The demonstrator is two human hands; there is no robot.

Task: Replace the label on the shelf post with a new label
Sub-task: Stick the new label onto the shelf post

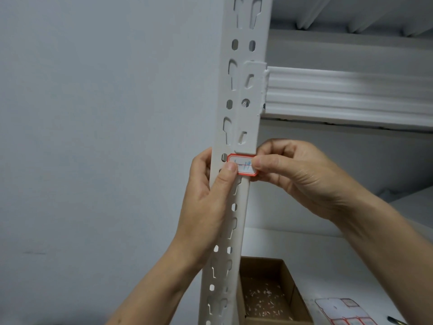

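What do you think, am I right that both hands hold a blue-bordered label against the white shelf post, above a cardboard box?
No: the head view shows the label has a red border, not blue. Otherwise right: left hand and right hand hold it against the white shelf post, above a cardboard box.

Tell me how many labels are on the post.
1: a red-bordered label on the post, pressed by thumbs of the left hand and right hand. Others may hide behind them.
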